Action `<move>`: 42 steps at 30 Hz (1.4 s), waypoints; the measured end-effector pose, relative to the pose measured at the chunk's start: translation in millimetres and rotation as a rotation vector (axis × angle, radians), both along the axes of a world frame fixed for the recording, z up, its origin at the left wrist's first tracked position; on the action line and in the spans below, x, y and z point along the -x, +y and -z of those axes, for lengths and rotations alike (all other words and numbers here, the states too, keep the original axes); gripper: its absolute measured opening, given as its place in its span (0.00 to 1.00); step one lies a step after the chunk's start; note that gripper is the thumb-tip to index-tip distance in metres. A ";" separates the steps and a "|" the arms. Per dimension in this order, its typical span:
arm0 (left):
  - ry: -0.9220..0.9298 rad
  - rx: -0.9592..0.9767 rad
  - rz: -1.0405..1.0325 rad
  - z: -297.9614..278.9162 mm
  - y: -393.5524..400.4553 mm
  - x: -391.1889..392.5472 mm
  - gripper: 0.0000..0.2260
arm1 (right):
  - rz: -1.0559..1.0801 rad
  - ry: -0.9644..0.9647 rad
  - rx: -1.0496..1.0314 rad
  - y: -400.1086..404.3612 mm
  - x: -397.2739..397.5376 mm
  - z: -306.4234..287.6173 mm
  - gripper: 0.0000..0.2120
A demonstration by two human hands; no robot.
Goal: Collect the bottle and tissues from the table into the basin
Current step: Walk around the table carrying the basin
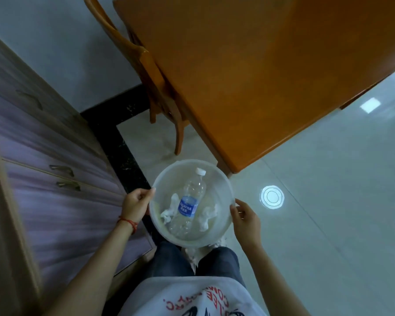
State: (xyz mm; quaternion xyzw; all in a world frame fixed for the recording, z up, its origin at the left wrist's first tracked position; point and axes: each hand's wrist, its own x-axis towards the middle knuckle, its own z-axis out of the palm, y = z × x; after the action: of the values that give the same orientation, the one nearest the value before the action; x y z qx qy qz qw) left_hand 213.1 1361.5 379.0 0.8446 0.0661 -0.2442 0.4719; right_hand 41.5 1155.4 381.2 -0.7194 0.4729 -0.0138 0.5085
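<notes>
I see my left hand (pixel 136 204) and right hand (pixel 245 218) gripping the basin (pixel 224 185) by opposite rims, beside the table (pixel 260 76). Inside lie 1 bottle (pixel 188 202) and 2 tissues (pixel 169 209), 1 on each side of it.

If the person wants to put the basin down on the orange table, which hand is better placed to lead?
Right, probably. The right hand grips the translucent plastic basin on the rim nearer the orange wooden table. The left hand holds the cabinet-side rim. Both are needed for support.

Basin (pixel 224 179): translucent plastic. Bottle (pixel 188 202): clear plastic, glossy label. Tissues (pixel 206 216): crumpled paper. Bench (pixel 249 76): smooth wood. Floor (pixel 328 201): glossy.
</notes>
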 end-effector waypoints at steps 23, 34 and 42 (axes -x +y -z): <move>-0.010 0.067 0.530 -19.7 -220.2 167.0 0.10 | 0.656 -0.075 0.028 -99.6 239.8 -9.6 0.13; 0.035 0.148 0.724 -26.2 -346.2 235.6 0.11 | 0.882 -0.074 0.136 -172.5 322.1 -26.7 0.13; 0.092 0.171 0.797 -18.8 -458.6 239.3 0.09 | 0.975 -0.088 0.151 -260.9 328.0 -26.6 0.11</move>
State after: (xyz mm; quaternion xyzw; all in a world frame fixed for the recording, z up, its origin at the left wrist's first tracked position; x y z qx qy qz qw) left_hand -26.3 902.9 397.8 0.7499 -0.2656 -0.4500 0.4056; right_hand -286.6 894.5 407.8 -0.4481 0.7301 -0.3149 0.4087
